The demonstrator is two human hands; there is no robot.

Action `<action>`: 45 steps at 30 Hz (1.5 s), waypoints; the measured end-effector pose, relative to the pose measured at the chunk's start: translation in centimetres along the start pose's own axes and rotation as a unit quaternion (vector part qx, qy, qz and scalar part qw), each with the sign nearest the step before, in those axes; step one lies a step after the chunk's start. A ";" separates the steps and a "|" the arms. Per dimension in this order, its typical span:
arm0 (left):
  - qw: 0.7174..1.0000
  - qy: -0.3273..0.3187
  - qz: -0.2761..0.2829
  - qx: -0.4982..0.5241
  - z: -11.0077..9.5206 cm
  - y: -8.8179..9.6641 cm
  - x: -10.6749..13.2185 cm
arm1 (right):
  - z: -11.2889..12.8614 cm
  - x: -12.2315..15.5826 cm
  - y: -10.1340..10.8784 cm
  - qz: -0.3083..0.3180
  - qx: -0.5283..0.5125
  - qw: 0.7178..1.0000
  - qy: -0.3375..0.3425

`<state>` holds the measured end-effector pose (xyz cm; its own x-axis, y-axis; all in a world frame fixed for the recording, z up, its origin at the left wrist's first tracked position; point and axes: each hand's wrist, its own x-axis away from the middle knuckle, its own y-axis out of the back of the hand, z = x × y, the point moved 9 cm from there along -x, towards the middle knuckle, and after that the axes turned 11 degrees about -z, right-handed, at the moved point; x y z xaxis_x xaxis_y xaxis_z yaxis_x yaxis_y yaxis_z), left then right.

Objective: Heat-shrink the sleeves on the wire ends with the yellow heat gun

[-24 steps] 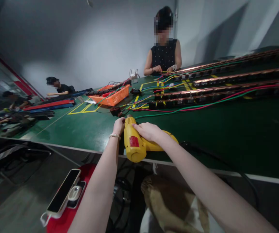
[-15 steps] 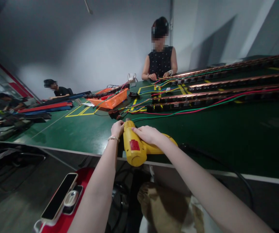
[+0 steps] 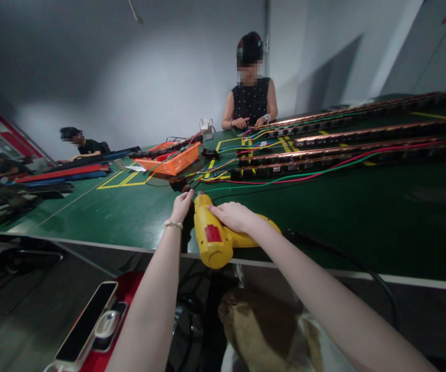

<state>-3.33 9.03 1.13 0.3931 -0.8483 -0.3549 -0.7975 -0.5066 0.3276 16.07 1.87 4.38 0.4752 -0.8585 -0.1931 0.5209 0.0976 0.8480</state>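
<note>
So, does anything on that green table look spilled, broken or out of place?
Nothing plainly spilled or broken stands out. The untidiest bit is the loose red and green wires trailing unbundled across the green table, beyond the yellow heat gun.

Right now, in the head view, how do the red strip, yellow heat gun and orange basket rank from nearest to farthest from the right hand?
1. Yellow heat gun: gripped in the right hand.
2. Orange basket: ahead and left, on the green table.
3. Red strip: farthest, well off to the left.
</note>
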 end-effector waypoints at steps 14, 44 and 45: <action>0.999 -0.018 -0.027 -0.025 -0.1 0.5 -0.1 | -2.9 0.6 1.8 0.012 -0.026 0.999 -0.015; 0.982 -0.050 -0.032 -0.179 -0.7 0.1 -0.2 | -13.2 5.6 7.9 -0.023 0.018 0.994 -0.101; 0.979 -0.054 -0.033 -0.191 -0.9 0.1 -0.1 | -13.0 5.5 7.8 -0.027 0.021 0.994 -0.101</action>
<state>-3.06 8.92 1.95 0.3705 -0.8005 -0.4710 -0.5335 -0.5985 0.5976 31.95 4.45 3.50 0.2934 -0.9456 -0.1406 0.5093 0.0301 0.8601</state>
